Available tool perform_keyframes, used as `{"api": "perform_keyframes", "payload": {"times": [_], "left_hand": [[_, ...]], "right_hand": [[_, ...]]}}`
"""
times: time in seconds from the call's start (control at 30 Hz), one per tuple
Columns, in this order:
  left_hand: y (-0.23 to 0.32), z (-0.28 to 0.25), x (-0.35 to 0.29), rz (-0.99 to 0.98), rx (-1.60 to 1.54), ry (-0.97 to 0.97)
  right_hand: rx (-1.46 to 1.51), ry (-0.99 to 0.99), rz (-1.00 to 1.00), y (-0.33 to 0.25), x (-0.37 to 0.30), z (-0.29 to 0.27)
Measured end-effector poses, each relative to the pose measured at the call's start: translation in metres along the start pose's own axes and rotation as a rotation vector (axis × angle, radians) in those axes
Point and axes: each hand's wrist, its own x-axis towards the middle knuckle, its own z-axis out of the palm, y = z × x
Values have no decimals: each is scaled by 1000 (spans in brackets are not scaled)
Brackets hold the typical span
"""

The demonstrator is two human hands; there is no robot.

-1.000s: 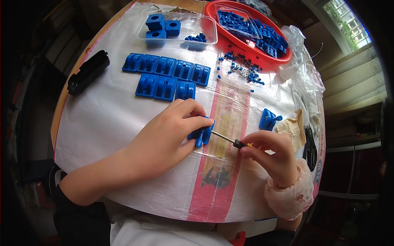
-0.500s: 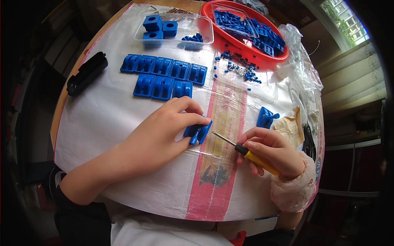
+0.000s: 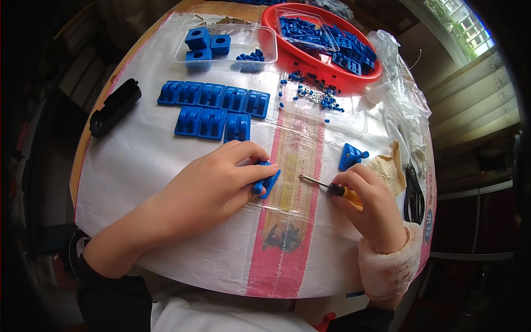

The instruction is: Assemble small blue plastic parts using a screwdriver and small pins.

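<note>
My left hand (image 3: 221,174) rests on the sheet with its thumb and fingers closed around a small blue plastic bracket (image 3: 270,183). Part of that bracket is hidden by the fingers. In my right hand (image 3: 373,207) is a screwdriver (image 3: 316,182) with a yellow and black handle. Its metal shaft points left toward the bracket, with a gap between them. Just beyond the right hand stands another blue bracket (image 3: 349,157), a small knob sticking out from it.
Two rows of blue brackets (image 3: 210,123) lie ahead. Behind are a clear tray (image 3: 264,33) with blue blocks and a red basin (image 3: 376,71) of blue parts. Loose small parts (image 3: 315,94) are scattered nearby. Black pliers (image 3: 414,193) lie right, a black case (image 3: 115,108) left.
My right hand has turned and shifted right, drawing the screwdriver tip away from the held bracket, toward the other bracket. My left hand keeps its hold. The whole view has shifted slightly.
</note>
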Motion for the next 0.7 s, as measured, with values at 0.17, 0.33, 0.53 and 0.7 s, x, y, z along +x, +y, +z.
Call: {"api": "perform_keyframes", "payload": {"times": [0.17, 0.33, 0.53, 0.7], "left_hand": [[0, 5, 2, 44, 28, 38], [-3, 13, 2, 90, -13, 113], [5, 20, -1, 63, -55, 143], [5, 22, 0, 108, -6, 165]], "right_hand": [[-36, -3, 1, 2, -2, 0], [-137, 98, -110, -9, 0, 2], [-57, 191, -198, -38, 4, 31], [-94, 156, -235, -34, 10, 43]]}}
